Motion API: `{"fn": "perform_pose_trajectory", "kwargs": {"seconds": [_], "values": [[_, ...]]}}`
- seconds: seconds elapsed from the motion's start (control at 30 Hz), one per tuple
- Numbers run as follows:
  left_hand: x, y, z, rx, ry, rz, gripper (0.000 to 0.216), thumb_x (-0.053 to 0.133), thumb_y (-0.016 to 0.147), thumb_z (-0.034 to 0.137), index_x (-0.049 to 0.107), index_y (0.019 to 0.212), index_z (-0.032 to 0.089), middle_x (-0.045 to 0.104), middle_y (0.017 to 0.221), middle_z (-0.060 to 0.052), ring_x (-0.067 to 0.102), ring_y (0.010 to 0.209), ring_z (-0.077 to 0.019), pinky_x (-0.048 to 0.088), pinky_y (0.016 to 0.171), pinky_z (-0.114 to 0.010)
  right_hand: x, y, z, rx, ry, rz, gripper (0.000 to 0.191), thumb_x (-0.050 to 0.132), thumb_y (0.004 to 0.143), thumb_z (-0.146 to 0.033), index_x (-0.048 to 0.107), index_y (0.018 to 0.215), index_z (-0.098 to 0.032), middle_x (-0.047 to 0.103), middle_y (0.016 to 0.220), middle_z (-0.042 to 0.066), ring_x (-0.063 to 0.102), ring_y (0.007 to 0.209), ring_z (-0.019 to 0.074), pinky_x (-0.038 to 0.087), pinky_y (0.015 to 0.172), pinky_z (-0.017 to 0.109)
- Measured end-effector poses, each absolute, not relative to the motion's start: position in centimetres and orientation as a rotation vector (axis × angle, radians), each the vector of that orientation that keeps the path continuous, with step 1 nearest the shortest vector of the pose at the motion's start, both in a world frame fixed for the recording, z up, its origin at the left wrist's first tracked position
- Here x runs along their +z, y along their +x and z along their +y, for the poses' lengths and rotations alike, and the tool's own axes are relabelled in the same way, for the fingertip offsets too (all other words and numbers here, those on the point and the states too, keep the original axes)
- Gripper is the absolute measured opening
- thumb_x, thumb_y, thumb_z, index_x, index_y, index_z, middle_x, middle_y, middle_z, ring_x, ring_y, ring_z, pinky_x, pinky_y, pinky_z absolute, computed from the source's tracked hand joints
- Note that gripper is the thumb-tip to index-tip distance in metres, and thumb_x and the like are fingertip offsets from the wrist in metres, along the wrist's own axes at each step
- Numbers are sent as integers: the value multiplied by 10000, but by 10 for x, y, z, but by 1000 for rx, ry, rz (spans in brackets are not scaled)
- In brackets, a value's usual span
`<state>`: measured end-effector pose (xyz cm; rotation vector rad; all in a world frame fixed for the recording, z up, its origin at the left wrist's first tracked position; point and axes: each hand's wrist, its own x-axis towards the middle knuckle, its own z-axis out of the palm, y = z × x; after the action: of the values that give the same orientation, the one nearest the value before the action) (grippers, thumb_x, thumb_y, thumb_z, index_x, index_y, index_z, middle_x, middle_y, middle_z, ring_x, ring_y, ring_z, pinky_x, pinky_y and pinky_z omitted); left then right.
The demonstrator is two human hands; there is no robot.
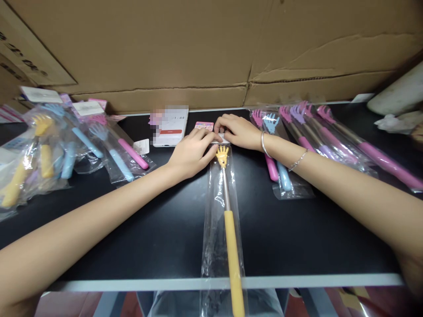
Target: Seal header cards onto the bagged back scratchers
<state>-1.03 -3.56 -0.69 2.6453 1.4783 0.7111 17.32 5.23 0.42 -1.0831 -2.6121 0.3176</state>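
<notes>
Yellow bagged scratcher (231, 237), black table (297, 237) — cardboard boxes (198, 53) behind

packing workshop, cardboard cartons (198, 44), bagged back scratchers (228, 229)

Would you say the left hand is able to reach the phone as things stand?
Probably yes: the phone lies just beyond the left hand, only bare table between them, though that hand rests on the bag.

I record that the fingers of the left hand (191, 154) and right hand (239, 131) cover the top end of the bag (214, 229), so their grip there cannot be judged, the scratcher (231, 237) runs off the bottom edge, the phone (170, 127) has a blurred screen, and the card (204, 126) bears print too small to read.
</notes>
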Motion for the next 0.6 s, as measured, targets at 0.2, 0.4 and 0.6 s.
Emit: {"fn": "perform_pose_trajectory", "kwargs": {"seconds": [0.2, 0.4, 0.6], "values": [[-6, -10, -36, 706, 2641, 1479, 311, 409, 1006, 291, 638, 1188, 184, 656, 1232, -82, 562, 1188, -260, 468, 1061, -421, 5, 172, 51, 285, -1096, -2624, 271, 426, 765, -103, 598, 962, -171, 582, 969, 72, 485, 963, 188, 345, 855, 296], [-6, -10, -36, 706, 2648, 1465, 321, 405, 1009, 291, 643, 1189, 173, 659, 1231, -83, 562, 1186, -263, 466, 1063, -418, 4, 172, 50, 248, -1074, -2634, 254, 428, 790, -127, 598, 974, -170, 579, 966, 77, 473, 953, 192, 331, 829, 294], [-4, -10, -37, 691, 2637, 1473, 324, 408, 1009, 293, 638, 1204, 175, 654, 1243, -81, 554, 1204, -263, 468, 1062, -418, 4, 172, 51, 211, -1075, -2652, 261, 429, 795, -125, 594, 993, -164, 573, 971, 82, 473, 954, 197, 327, 828, 299]]}}
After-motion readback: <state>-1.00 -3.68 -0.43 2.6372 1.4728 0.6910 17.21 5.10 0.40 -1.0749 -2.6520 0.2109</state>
